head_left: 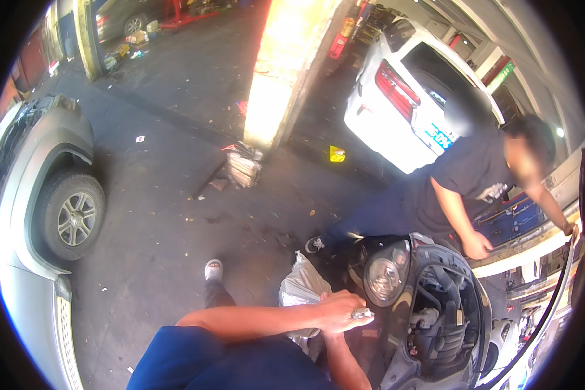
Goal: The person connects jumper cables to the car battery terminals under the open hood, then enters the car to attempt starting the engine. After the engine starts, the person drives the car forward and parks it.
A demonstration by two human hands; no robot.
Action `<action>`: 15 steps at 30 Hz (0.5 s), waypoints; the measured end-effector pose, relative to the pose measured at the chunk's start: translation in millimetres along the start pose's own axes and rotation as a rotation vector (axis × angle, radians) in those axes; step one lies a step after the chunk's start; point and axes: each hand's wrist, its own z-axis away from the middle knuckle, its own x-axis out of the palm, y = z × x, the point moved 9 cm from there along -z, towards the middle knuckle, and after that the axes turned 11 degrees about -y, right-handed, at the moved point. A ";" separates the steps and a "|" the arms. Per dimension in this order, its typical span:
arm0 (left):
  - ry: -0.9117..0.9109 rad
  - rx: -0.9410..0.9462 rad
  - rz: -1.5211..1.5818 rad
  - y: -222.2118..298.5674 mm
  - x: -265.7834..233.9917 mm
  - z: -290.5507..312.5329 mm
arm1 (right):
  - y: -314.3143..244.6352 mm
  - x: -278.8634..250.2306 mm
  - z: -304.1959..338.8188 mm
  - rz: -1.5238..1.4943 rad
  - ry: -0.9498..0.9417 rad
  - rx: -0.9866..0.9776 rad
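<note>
My left hand (344, 311) is closed, its forearm crossing my body from the left. A crumpled, shiny whitish piece (363, 314) sticks out of the fist; I cannot make out what it belongs to. Just under it is my right hand (332, 337), coming up from the lower edge, its fingers mostly hidden behind the left. A white translucent plastic bag (300, 281) hangs right beside both hands, and part of it shows below my left forearm. Which hand bears the bag is hidden.
At right, a dark car's engine bay (439, 318) lies uncovered behind its headlight (387, 276). A co-worker (468, 182) leans over it, one hand at the raised hood's edge. A silver vehicle (26, 240) stands left, a white car (396, 97) beyond, near a pillar (273, 91).
</note>
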 end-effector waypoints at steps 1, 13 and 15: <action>0.043 0.027 -0.041 -14.3 -26.9 16.6 | 1.0 25.6 -16.8 -0.006 -0.025 0.040; 0.440 -0.843 -0.031 -306.5 -293.9 362.4 | -40.6 311.3 -172.3 -0.632 -0.414 0.677; 0.432 -1.066 0.001 -348.3 -295.6 425.6 | -56.8 349.5 -200.4 -0.645 -0.369 0.764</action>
